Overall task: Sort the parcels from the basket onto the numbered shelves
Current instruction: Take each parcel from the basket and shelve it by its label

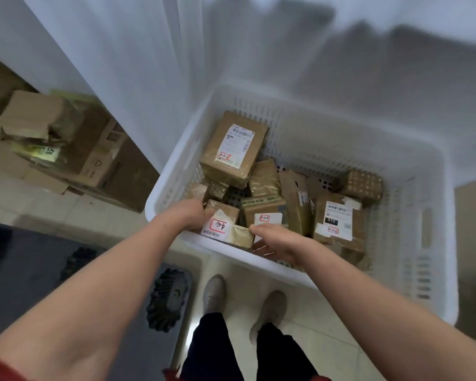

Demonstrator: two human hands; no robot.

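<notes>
- At the far left, by the wall, a heap of cardboard boxes (52, 138) lay on the floor, well apart from the basket (327, 138). A parcel set down there by mistake could be lost among boxes of the same brown.
- The left hand (191, 215) clasped the left end of the small parcel (226, 229). Its fingertips were hidden behind the box, so the depth of that hold could not be judged. A shallow hold would probably let that end drop.
- The small parcel sat at the near rim of the basket, held between both hands. The red-framed handwriting on its white label was too blurred to read. A hasty reading of it could send the parcel to the wrong shelf.
- The right hand (275, 243) pinched the parcel's right end, thumb on top and fingers underneath. That end looked wrapped in glossy tape, which might slip during the lift.
- Just behind it, the tagged parcel (267, 218) seemed to touch the small one. Pulling up quickly could drag or tip it.
- Further right, the labelled parcel (338, 224) leaned in a loose pile, which might shift once its neighbour left.
- No numbered shelf was in view, so the carry would begin without a visible target.
</notes>
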